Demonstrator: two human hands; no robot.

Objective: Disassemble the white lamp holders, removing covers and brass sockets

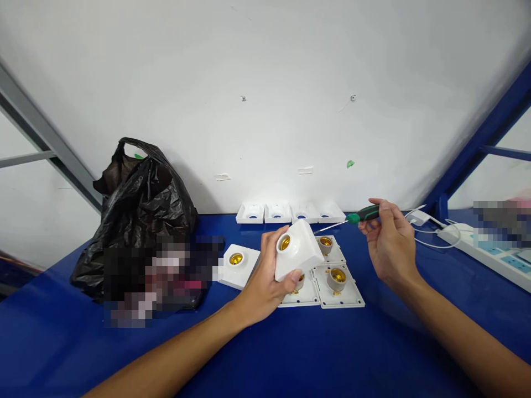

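My left hand [265, 282] grips a white square lamp holder [297, 249] with a brass socket, lifted and tilted above the blue table [265, 354]. My right hand [390, 243] is closed on a green-handled screwdriver [362, 214]; its thin shaft points left toward the held lamp holder and stops just short of it. Beneath the held part lie three lamp holder bases [338, 282] with brass sockets facing up. One assembled lamp holder [237, 265] rests to the left of my left hand.
A row of several white covers [290, 213] lines the wall. A black plastic bag [141, 215] bulks at the left. A white power strip [489, 251] with a cable [435, 235] lies at the right, beside a blue frame post [477, 149].
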